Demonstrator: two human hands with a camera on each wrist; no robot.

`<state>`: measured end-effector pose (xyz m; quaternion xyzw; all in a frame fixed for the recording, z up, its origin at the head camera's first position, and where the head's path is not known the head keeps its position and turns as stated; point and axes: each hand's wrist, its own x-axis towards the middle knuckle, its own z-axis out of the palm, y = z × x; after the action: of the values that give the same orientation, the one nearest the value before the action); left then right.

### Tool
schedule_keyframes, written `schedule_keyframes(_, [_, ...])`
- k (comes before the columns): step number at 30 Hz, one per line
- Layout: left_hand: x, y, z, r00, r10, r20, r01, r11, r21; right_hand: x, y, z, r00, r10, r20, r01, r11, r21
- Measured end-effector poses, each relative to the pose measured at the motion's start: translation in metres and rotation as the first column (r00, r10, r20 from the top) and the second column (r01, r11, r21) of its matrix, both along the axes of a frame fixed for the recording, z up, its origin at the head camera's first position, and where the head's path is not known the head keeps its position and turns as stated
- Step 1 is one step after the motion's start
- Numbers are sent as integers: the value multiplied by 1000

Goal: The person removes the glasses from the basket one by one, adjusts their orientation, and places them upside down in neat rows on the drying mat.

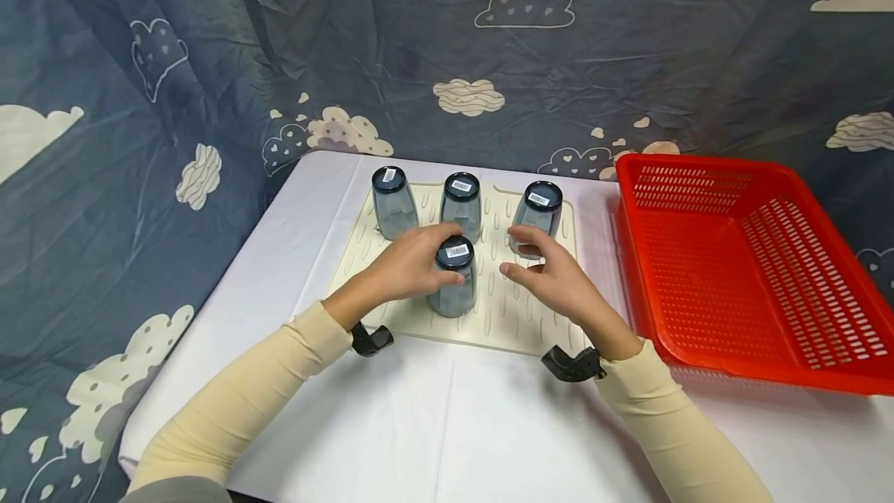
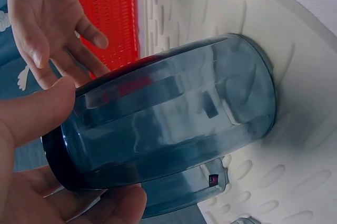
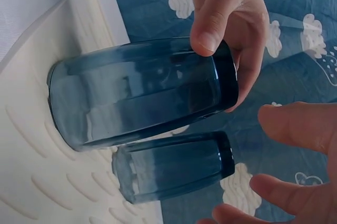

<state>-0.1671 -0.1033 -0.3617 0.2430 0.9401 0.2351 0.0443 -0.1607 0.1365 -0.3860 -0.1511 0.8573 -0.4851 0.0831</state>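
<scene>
My left hand [image 1: 417, 261] grips the base end of a blue-tinted drinking glass [image 1: 454, 297] that stands upside down at the front of a cream ribbed drying mat [image 1: 503, 317]. In the left wrist view, thumb and fingers lie on either side of this glass [image 2: 174, 113], whose rim is at the mat. My right hand [image 1: 555, 274] is to its right, fingers apart and holding nothing. Just behind the right fingers stands another upturned glass [image 1: 538, 216]. Two more, a middle glass [image 1: 461, 208] and a left glass [image 1: 396, 208], stand in the back row, labels on their bases.
A red perforated plastic basket [image 1: 719, 286] sits at the right of the white-covered table [image 1: 405, 425]. Behind the table hangs a dark blue cloth [image 1: 419, 45] with a cloud pattern. Black wrist cameras are strapped on both wrists.
</scene>
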Motion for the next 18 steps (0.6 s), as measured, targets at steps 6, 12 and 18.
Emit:
schedule_keyframes(6, [2, -1, -1, 1000, -7, 19, 7, 1000, -8, 0, 0, 0, 1000, -2, 2, 2, 1000, 4])
schedule_keyframes(12, [6, -3, 0, 999, -5, 41, 6, 1000, -29, 3, 1, 3, 1000, 2, -6, -2, 1000, 24])
schedule_keyframes(18, [12, -9, 6, 999, 8, 51, -7, 1000, -4, 8, 5, 19, 994, -22, -105, 36, 991, 131])
